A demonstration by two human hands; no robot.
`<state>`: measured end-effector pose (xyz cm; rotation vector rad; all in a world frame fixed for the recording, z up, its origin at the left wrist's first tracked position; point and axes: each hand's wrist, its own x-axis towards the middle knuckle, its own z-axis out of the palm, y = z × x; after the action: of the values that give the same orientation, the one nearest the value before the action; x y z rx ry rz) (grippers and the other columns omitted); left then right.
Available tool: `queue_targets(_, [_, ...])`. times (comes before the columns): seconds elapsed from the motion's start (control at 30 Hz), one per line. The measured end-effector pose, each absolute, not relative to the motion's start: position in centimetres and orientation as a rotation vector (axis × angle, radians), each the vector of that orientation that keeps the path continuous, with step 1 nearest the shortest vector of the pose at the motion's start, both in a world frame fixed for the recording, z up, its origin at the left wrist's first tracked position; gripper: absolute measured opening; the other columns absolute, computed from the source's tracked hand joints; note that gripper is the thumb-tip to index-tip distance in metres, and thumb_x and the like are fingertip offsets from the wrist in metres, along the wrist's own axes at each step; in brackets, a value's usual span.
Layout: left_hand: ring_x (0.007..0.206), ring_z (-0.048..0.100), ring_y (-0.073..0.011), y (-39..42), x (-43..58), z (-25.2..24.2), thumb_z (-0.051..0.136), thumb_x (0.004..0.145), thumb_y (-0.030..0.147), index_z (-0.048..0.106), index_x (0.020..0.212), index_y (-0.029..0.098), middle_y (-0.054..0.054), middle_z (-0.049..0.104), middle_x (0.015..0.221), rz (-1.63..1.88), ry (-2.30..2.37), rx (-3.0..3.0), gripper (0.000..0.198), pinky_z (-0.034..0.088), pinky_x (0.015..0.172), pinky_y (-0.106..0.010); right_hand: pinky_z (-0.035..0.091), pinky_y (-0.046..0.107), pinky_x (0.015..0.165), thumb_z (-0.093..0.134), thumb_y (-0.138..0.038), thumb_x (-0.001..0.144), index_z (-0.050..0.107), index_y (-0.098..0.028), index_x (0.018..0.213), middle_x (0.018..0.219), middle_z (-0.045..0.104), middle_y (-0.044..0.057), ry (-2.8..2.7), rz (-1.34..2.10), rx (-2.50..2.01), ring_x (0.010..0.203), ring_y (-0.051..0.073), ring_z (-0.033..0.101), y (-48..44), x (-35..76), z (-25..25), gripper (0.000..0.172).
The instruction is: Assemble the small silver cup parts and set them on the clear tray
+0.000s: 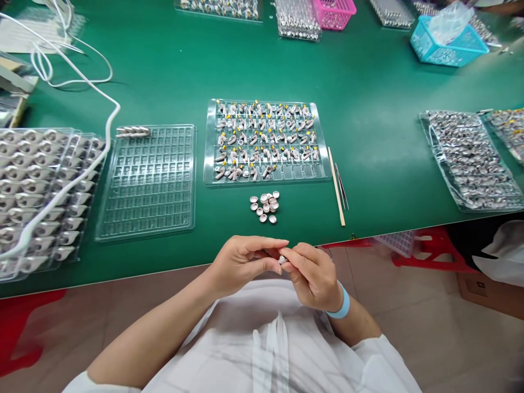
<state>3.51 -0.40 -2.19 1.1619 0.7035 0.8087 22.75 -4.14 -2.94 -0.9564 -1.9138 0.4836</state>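
Close to the table's front edge, both my hands meet around a small silvery-white part [282, 260], mostly hidden by fingertips. My right hand [313, 275], with a light blue band at the wrist, pinches it between thumb and fingers. My left hand [241, 265] is curled, its thumb tip against the part. Just beyond lies a loose pile of small round cup-shaped metal pieces [267, 207]. Behind the pile, a clear compartment tray [301, 172] holds rows of small pale curved parts with yellow tips.
Right of that tray lie a wooden stick [336, 188] and tweezers [341, 188]. To the left are a clear tray [147, 185] with a few metal pieces, stacked filled trays [36, 191] and a white cable [94, 158]. Pink [335, 13] and blue [448, 46] baskets stand farther back.
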Motion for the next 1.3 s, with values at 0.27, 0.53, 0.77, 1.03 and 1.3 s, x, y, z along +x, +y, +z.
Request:
queue_targets(0.27, [0.071, 0.077, -0.0201, -0.5, 4.0, -1.8, 0.072, 0.087, 0.019, 0.075, 0.111, 0.017, -0.007, 0.08, 0.084, 0.874, 0.698, 1.292, 0.025, 0.067, 0.066, -0.026, 0.053, 0.029, 0.057, 0.051, -0.01, 0.093, 0.053, -0.016, 0.135, 0.081, 0.064, 0.008, -1.894, 0.476, -0.933, 0.068, 0.017, 0.06, -4.3, 22.8, -2.9, 0.043])
queue_targets(0.53, [0.07, 0.077, -0.0167, -0.6, 3.8, -1.9, 0.069, 0.08, 0.002, 0.077, 0.107, 0.019, -0.003, 0.08, 0.083, 0.84, 0.752, 1.246, 0.033, 0.065, 0.069, -0.021, 0.052, 0.029, 0.058, 0.049, -0.011, 0.095, 0.053, -0.014, 0.133, 0.082, 0.062, 0.007, -1.912, 0.48, -0.892, 0.067, 0.016, 0.056, -4.2, 22.9, -3.2, 0.039])
queue_targets(0.77, [0.068, 0.076, -0.0153, -0.7, 3.9, -1.8, 0.065, 0.079, -0.002, 0.076, 0.11, 0.021, -0.002, 0.08, 0.084, 0.883, 0.769, 1.343, 0.04, 0.064, 0.067, -0.019, 0.049, 0.029, 0.055, 0.048, -0.012, 0.094, 0.054, -0.014, 0.132, 0.078, 0.059, 0.006, -1.909, 0.468, -0.911, 0.064, 0.016, 0.052, -4.1, 22.8, -3.4, 0.039])
queue_targets(1.03, [0.066, 0.075, -0.0131, -0.5, 4.0, -2.1, 0.065, 0.078, -0.004, 0.075, 0.113, 0.022, -0.003, 0.08, 0.085, 0.959, 0.748, 1.442, 0.045, 0.062, 0.063, -0.016, 0.048, 0.029, 0.053, 0.048, -0.011, 0.094, 0.049, -0.017, 0.138, 0.077, 0.057, 0.004, -1.909, 0.459, -0.914, 0.063, 0.015, 0.05, -4.2, 22.6, -4.5, 0.045])
queue_targets(1.3, [0.066, 0.074, -0.0136, -0.4, 3.9, -2.5, 0.064, 0.08, -0.002, 0.074, 0.115, 0.023, -0.004, 0.079, 0.086, 0.947, 0.732, 1.478, 0.044, 0.062, 0.062, -0.019, 0.049, 0.029, 0.054, 0.048, -0.009, 0.092, 0.049, -0.014, 0.138, 0.078, 0.057, 0.005, -1.905, 0.461, -0.897, 0.064, 0.016, 0.052, -4.2, 22.6, -4.5, 0.046])
